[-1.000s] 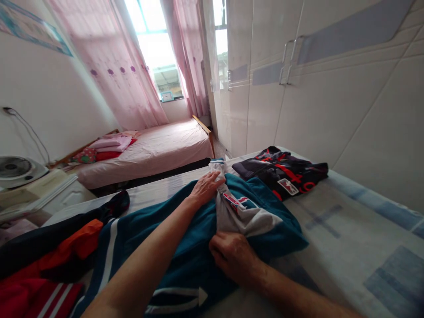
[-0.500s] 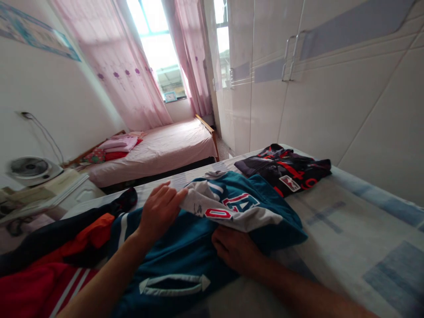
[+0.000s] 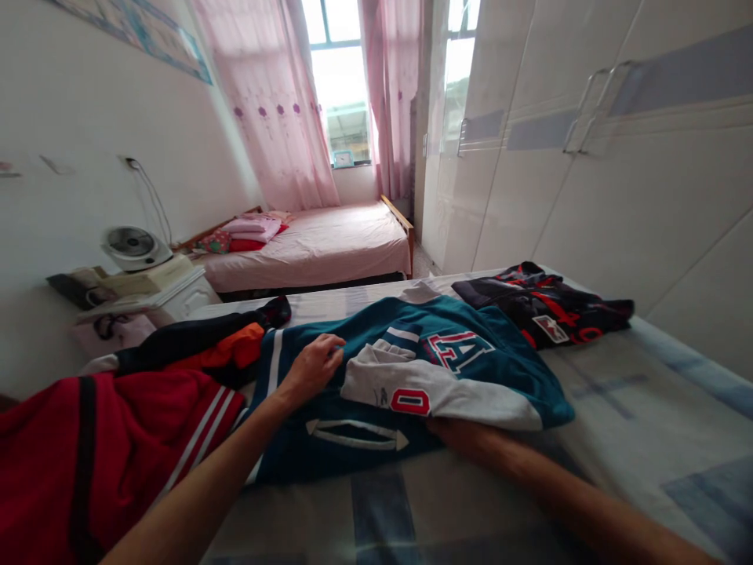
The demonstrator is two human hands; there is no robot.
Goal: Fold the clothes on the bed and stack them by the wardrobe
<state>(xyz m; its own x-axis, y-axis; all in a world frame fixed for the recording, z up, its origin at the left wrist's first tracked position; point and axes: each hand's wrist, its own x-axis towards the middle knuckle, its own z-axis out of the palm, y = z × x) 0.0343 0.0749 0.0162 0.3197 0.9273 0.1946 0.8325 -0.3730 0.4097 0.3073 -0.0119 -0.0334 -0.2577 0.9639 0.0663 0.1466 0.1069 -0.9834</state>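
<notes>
Near sheet edge point(image 3: 335, 297), teal jacket point(image 3: 412, 378), room rightward

Most of the light's from the window point(image 3: 338, 86), blown out to white; pink curtains point(image 3: 271, 94) glow around it, glossy wardrobe doors point(image 3: 529, 180) pick up a sheen; the near bedsheet point(image 3: 471, 510) sits in dimmer, greyish light; lettering point(image 3: 460, 349) on the teal jacket point(image 3: 360, 320) reads okay though fine detail's soft; wide-angle stretch tilts stuff toward the edges.
</notes>
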